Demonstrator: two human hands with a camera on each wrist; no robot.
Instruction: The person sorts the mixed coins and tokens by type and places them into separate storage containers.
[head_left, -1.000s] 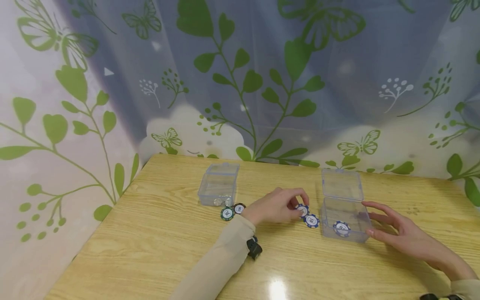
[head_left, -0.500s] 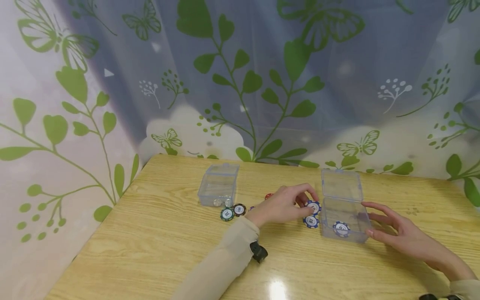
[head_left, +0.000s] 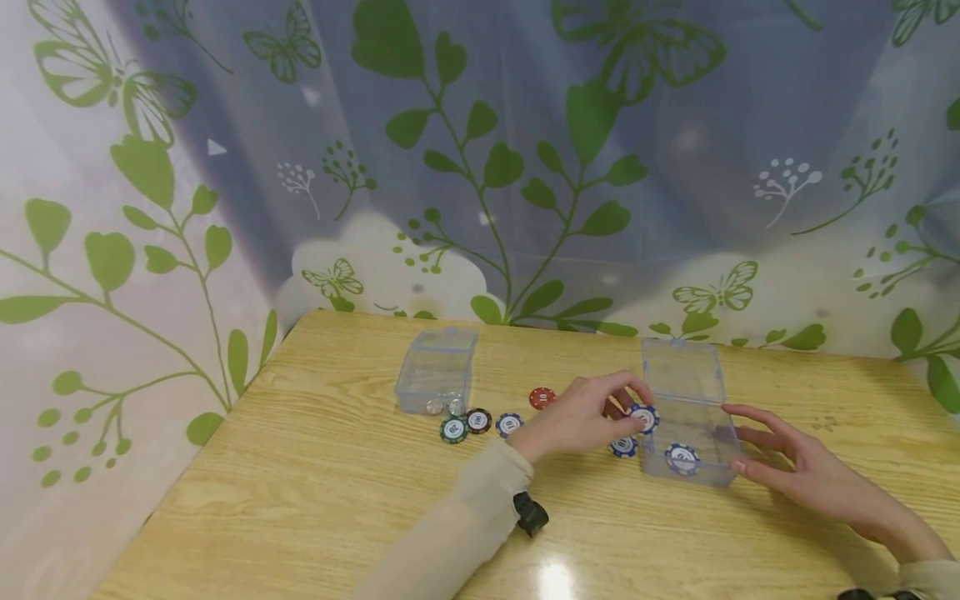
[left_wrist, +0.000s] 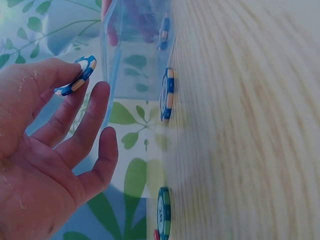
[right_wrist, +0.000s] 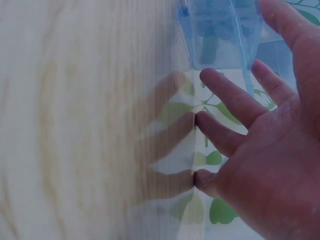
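Note:
My left hand point(head_left: 588, 415) pinches a blue-and-white poker chip point(head_left: 643, 419) between thumb and finger. That chip point(left_wrist: 77, 76) is tilted beside the wall of the right clear plastic box point(head_left: 690, 477), above the table; the other fingers stay loosely bent. The box's lid stands raised at the back, and one blue chip point(head_left: 683, 458) lies inside. Below my left hand another blue chip point(head_left: 622, 447) lies on the table, partly covered by the fingers. My right hand point(head_left: 813, 471) touches the box's right side with the fingertips, fingers spread and fairly straight.
Left on the wooden table point(head_left: 300, 483) stands a second lidded clear box point(head_left: 431, 379), with small clear round pieces point(head_left: 435, 406) at its front. Near it lie a green chip point(head_left: 453, 429), a black chip point(head_left: 479, 421), a blue chip point(head_left: 510, 425) and a red chip point(head_left: 542, 398). A patterned curtain point(head_left: 510, 167) hangs behind.
My left hand has moved right with the pinched blue chip, from the table to the box's left wall. The red chip and a blue one are uncovered. My right hand stays put.

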